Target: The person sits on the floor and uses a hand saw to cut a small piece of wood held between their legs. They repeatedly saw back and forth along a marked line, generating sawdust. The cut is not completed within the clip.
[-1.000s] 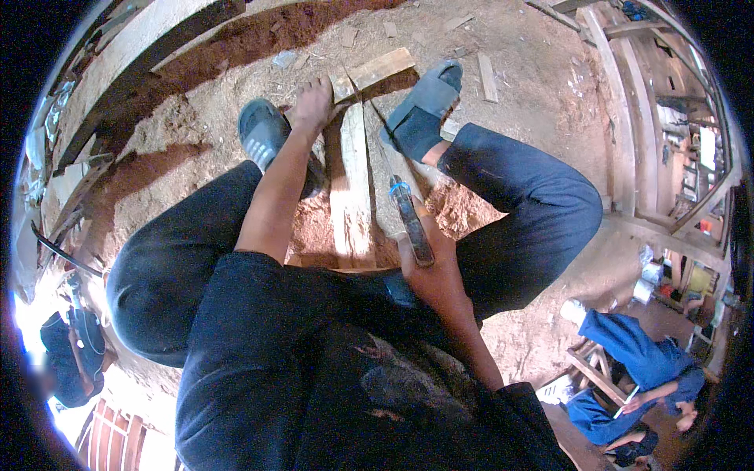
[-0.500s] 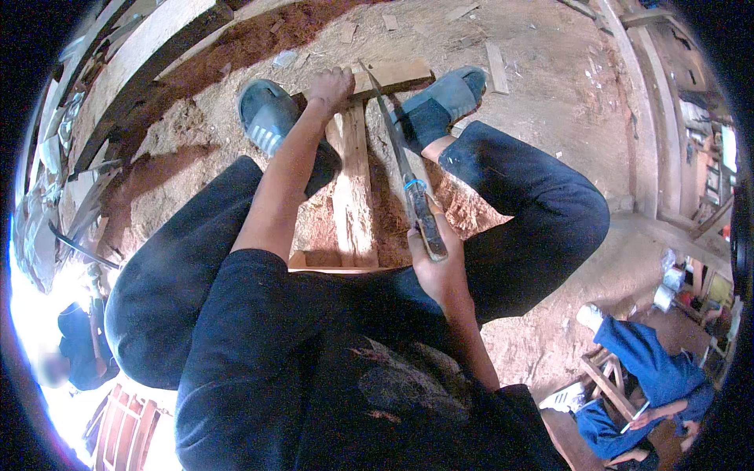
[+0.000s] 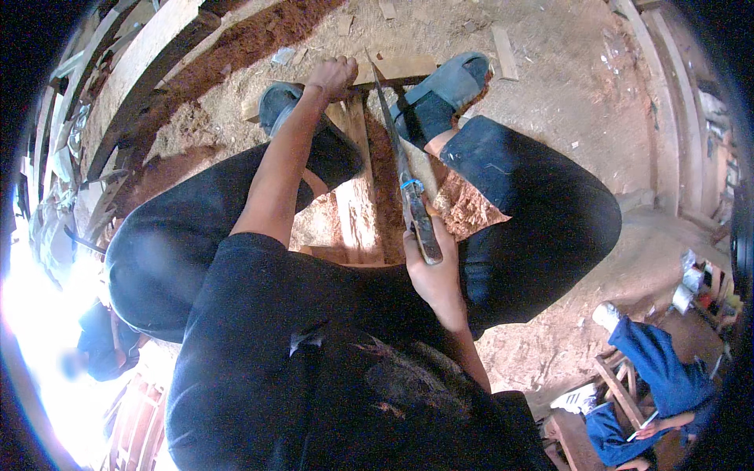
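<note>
My right hand (image 3: 432,263) grips the worn handle of a hand saw (image 3: 385,110), with blue wrapped round it. The blade points away from me and crosses a short wooden board (image 3: 408,67) between my slippered feet. My left hand (image 3: 331,77) is closed on that board, left of the blade. Below the board, a longer pale timber (image 3: 360,220) runs back toward me between my bent legs.
Long timbers (image 3: 149,71) are stacked at the left. A wooden beam (image 3: 667,110) runs along the right, and offcuts (image 3: 503,53) lie on the dirt. A person in blue (image 3: 652,361) sits lower right; another in dark clothing (image 3: 110,337) is lower left.
My left hand has moved up and right from a second ago. The saw and my right hand have shifted slightly away from me. Both my legs have shifted a little.
</note>
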### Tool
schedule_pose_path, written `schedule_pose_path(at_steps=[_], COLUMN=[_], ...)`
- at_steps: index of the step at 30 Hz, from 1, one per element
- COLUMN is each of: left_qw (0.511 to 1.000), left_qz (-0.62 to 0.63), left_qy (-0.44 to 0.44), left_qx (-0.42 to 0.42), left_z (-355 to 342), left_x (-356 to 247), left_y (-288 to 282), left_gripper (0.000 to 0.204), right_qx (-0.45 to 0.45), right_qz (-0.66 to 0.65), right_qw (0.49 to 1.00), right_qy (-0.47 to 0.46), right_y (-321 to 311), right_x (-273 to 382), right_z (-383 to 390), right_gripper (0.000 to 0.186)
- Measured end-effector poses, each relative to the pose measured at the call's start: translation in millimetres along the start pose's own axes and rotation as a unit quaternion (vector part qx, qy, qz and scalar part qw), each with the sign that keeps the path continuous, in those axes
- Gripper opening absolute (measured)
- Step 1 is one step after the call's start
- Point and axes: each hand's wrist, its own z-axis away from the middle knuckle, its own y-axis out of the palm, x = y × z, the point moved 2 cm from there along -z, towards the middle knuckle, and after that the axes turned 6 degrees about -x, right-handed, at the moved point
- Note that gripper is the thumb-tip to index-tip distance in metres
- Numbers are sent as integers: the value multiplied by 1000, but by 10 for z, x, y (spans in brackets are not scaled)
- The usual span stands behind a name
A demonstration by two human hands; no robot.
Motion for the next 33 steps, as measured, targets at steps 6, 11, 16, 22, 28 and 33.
schedule_pose_path(at_steps=[6, 11, 16, 22, 28, 33], left_qw=[999, 1000, 1000, 997, 995, 994], left_qz=[23, 0, 26, 64, 90, 83], left_qy=[-23, -14, -1, -37, -17, -12], left_qx=[14, 13, -5, -10, 34, 63], left_z=[-35, -22, -33, -65, -123, -143], left_x=[-33, -19, -27, -100, -67, -50], left_y=[-64, -114, -130, -135, -13, -28], left_gripper=[32, 25, 27, 42, 65, 68], right_qx=[2, -32, -23, -27, 3, 7], right_qz=[12, 23, 26, -12, 5, -44], right_qw=[1000, 999, 997, 995, 988, 996], right_qy=[-16, -32, 68, 91, 152, 75], right_y=[87, 154, 223, 143, -192, -343], right_x=[-96, -124, -155, -107, 63, 185], right_z=[34, 93, 112, 48, 168, 199], right_gripper=[44, 34, 33, 33, 47, 48])
